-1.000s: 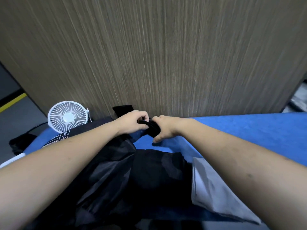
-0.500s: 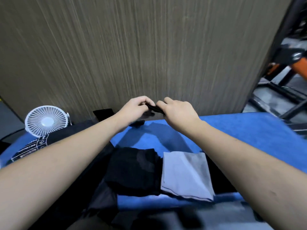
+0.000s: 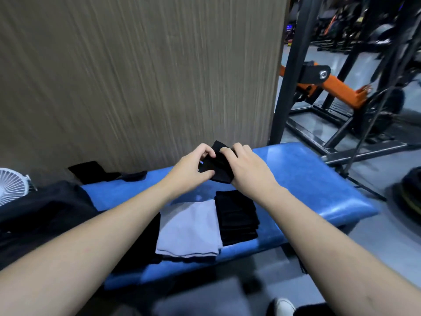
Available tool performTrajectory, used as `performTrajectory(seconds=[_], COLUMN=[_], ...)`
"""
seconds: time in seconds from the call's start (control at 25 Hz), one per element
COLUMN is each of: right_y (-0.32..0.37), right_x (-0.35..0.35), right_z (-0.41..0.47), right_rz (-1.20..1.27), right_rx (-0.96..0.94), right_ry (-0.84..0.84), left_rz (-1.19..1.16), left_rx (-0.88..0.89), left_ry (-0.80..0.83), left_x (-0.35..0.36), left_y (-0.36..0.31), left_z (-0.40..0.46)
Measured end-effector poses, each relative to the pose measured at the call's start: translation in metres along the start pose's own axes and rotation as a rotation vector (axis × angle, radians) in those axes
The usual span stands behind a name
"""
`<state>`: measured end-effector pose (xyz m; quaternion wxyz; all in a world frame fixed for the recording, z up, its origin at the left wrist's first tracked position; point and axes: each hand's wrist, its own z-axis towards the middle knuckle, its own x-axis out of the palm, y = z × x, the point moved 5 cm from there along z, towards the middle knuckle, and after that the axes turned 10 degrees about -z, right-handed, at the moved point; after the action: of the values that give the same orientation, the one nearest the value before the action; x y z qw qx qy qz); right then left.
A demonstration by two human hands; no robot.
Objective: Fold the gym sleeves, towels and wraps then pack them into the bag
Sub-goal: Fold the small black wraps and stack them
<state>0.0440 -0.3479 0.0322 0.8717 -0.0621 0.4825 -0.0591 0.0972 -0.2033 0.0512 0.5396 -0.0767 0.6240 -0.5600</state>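
Nearest, a folded grey towel [image 3: 190, 231] lay on the blue bench [image 3: 319, 179], a folded black stack [image 3: 237, 217] touching its right edge. Just beyond, held above the bench, the left hand [image 3: 191, 169] and right hand [image 3: 248, 169] both pinched a small black wrap [image 3: 218, 165] between them. Farther left sat the black bag [image 3: 41, 215], a white fan [image 3: 11, 188] behind it.

Both hands have moved rightward along the blue bench [image 3: 319, 179], carrying the black wrap [image 3: 218, 165]. The left hand [image 3: 191, 169] and right hand [image 3: 248, 172] now hold it above a folded black stack [image 3: 237, 217], more bundled than before.
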Motion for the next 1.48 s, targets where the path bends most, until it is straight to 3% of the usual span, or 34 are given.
performTrajectory(seconds=[0.32,0.64,0.8,1.32,1.48], right_y=[-0.022,-0.013,-0.002,-0.01,-0.004], right_x=[0.008,0.013,0.012,0.016,0.022], right_z=[-0.004,0.007,0.007,0.001,0.0], right_rz=[0.077,0.701,0.84,0.982,0.898], right_rx=[0.065,0.111,0.107,0.376,0.33], right_ry=[0.005,0.241,0.31,0.296,0.327], left_rz=[-0.042,-0.181,-0.213,-0.361,-0.442], left_rx=[-0.036,-0.074,-0.083,-0.122,-0.086], left_ry=[-0.013,-0.128,-0.137,-0.218,-0.191], left_x=[0.017,-0.002,-0.011,-0.037,-0.035], left_y=[0.003,0.023,0.033,0.047,0.042], left_z=[0.011,0.0,-0.01,-0.017,-0.016])
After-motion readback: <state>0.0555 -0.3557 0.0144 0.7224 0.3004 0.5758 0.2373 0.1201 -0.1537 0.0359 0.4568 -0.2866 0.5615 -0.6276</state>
